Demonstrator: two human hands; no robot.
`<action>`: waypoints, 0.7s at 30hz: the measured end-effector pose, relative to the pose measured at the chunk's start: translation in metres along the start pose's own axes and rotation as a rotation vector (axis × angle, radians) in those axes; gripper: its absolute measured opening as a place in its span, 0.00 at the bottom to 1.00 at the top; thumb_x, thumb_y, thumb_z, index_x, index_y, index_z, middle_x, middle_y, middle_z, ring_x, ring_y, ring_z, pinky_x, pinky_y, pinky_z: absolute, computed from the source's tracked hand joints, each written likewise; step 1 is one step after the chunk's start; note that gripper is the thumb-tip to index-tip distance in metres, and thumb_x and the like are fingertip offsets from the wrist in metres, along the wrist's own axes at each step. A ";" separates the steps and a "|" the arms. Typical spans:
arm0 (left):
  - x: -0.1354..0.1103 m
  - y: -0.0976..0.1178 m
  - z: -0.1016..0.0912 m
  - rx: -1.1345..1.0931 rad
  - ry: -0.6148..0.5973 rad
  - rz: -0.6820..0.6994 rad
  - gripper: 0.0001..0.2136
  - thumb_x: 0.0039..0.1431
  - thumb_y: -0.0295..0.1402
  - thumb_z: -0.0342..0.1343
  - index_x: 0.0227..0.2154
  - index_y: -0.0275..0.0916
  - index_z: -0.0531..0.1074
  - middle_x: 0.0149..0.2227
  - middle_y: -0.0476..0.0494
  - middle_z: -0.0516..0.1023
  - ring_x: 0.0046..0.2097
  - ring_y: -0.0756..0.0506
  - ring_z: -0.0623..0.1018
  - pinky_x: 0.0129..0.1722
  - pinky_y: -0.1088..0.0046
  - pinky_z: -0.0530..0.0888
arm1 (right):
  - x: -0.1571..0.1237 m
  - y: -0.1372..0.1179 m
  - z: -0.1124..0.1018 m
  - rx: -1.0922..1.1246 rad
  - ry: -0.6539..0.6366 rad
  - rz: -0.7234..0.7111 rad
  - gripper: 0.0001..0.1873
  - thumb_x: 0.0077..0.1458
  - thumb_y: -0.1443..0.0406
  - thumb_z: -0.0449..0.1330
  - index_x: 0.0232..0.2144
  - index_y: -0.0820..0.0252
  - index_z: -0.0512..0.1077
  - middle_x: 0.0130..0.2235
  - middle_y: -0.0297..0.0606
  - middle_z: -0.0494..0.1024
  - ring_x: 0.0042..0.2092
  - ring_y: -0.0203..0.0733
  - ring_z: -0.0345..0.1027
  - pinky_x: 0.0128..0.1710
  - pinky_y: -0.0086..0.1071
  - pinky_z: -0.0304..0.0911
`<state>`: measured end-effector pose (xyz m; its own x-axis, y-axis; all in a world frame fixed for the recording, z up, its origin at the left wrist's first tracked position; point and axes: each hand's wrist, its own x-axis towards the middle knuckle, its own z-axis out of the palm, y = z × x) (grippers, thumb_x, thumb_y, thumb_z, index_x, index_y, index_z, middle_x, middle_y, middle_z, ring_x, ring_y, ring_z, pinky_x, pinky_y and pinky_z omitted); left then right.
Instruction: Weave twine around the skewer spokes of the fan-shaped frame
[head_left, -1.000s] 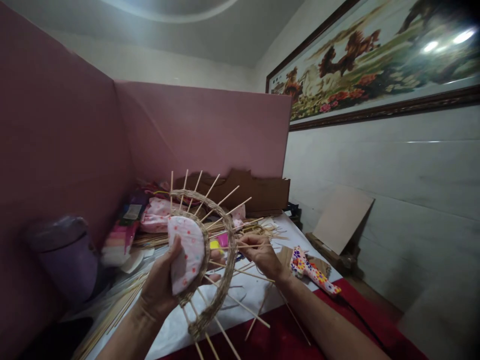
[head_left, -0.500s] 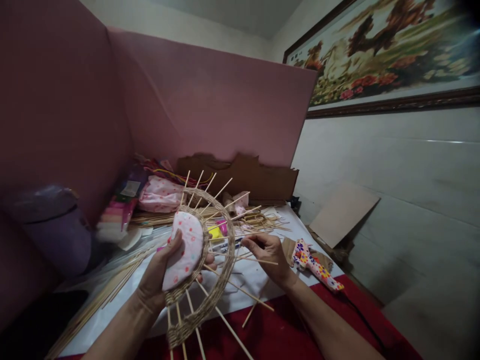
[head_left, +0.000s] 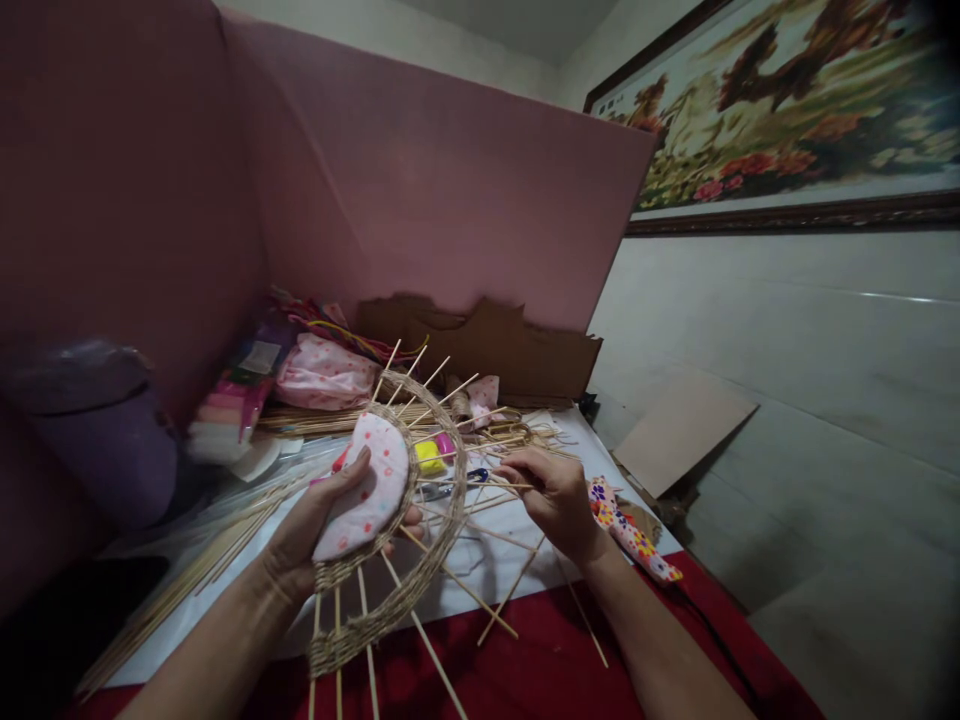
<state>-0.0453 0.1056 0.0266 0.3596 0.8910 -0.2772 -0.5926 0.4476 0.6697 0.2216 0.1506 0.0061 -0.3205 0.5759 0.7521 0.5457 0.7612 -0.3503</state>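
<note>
My left hand (head_left: 311,535) holds a half-woven basket base (head_left: 431,545), thumb pressed on its pink flowered fabric pad (head_left: 367,490). Thin wooden spokes (head_left: 427,385) fan out from the woven twine rings. My right hand (head_left: 551,495) is closed in a pinch on one thin spoke (head_left: 469,485) at the weave's right side. Both hands hover over a white sheet (head_left: 480,570) on the table.
A flower-patterned glue gun (head_left: 630,535) lies right of my right hand on the red tablecloth (head_left: 540,665). Loose sticks (head_left: 187,585), pink fabric (head_left: 322,375), a yellow item (head_left: 430,458), cardboard pieces (head_left: 487,345) and a purple container (head_left: 97,430) crowd the back and left. Pink partition walls enclose the table.
The woven piece has tilted down and turned in my left hand. My right hand has shifted a little right along the spokes, staying pinched. The view has dropped lower.
</note>
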 end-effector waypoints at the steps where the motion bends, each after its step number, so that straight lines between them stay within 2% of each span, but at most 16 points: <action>1: 0.000 0.001 0.000 0.004 0.009 0.012 0.21 0.59 0.35 0.50 0.52 0.26 0.62 0.28 0.28 0.79 0.28 0.34 0.80 0.21 0.61 0.78 | 0.000 0.001 -0.003 -0.031 -0.014 -0.042 0.04 0.56 0.64 0.58 0.31 0.59 0.73 0.29 0.38 0.76 0.31 0.37 0.69 0.32 0.29 0.59; 4: -0.001 0.002 -0.002 0.029 -0.005 0.012 0.21 0.59 0.35 0.51 0.51 0.26 0.64 0.28 0.28 0.79 0.30 0.33 0.80 0.20 0.62 0.77 | 0.000 0.006 -0.010 -0.141 -0.060 -0.133 0.05 0.56 0.64 0.58 0.32 0.59 0.73 0.28 0.37 0.76 0.30 0.37 0.68 0.32 0.29 0.58; 7: -0.002 0.002 -0.002 0.081 -0.036 0.002 0.20 0.59 0.35 0.50 0.49 0.24 0.66 0.28 0.26 0.79 0.29 0.33 0.80 0.20 0.65 0.77 | 0.000 0.008 -0.015 -0.205 -0.061 -0.151 0.07 0.57 0.64 0.57 0.32 0.59 0.74 0.26 0.37 0.75 0.29 0.36 0.67 0.31 0.29 0.58; 14: -0.002 0.003 0.000 0.150 -0.062 -0.023 0.18 0.59 0.35 0.49 0.43 0.22 0.70 0.28 0.24 0.78 0.29 0.34 0.80 0.20 0.67 0.77 | -0.001 -0.002 -0.017 -0.124 -0.056 -0.139 0.04 0.54 0.65 0.60 0.31 0.59 0.74 0.27 0.37 0.77 0.29 0.36 0.69 0.32 0.29 0.60; 21: 0.003 -0.002 -0.004 0.132 -0.098 -0.192 0.20 0.60 0.39 0.47 0.39 0.21 0.72 0.30 0.22 0.79 0.32 0.35 0.80 0.23 0.68 0.78 | -0.001 -0.009 -0.012 -0.118 -0.055 -0.139 0.06 0.54 0.64 0.60 0.28 0.60 0.74 0.25 0.36 0.77 0.27 0.36 0.69 0.29 0.27 0.58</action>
<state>-0.0459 0.1073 0.0223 0.5289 0.7759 -0.3439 -0.4100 0.5884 0.6969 0.2265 0.1397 0.0150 -0.4392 0.4852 0.7561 0.5795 0.7961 -0.1743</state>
